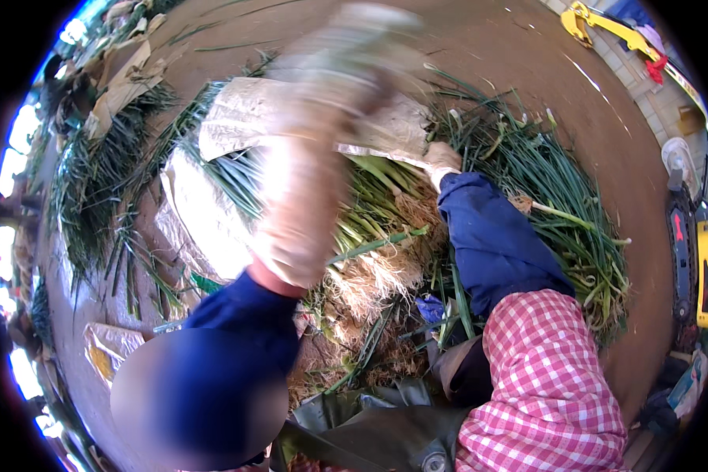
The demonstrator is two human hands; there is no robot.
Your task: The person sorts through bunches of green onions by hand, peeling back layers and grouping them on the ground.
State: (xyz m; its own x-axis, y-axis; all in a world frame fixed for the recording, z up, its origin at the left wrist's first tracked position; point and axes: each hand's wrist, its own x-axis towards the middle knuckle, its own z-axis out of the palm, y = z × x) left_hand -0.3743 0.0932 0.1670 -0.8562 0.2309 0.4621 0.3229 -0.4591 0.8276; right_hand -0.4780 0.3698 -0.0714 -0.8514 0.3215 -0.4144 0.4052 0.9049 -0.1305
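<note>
A pale sack (240, 110) lies folded over a bunch of green onions (374, 181), whose pale stringy roots (381, 271) point toward me. My right hand (442, 160), at the end of a blue sleeve, is closed on the sack's right-hand edge, beside the roots. Reaching up across the sack, my left hand (354, 75) is smeared by motion. It wears a long beige glove or cover up the forearm. Whitish-green blur surrounds its far end, so I cannot make out its fingers or anything in them.
Loose green onions (527, 165) are heaped on the brown floor (606, 165) to the right. More dark green stalks (106, 189) lie at the left. A yellow toy-like excavator arm (617, 31) is at the far right. Dark green sheeting (370, 433) covers my lap.
</note>
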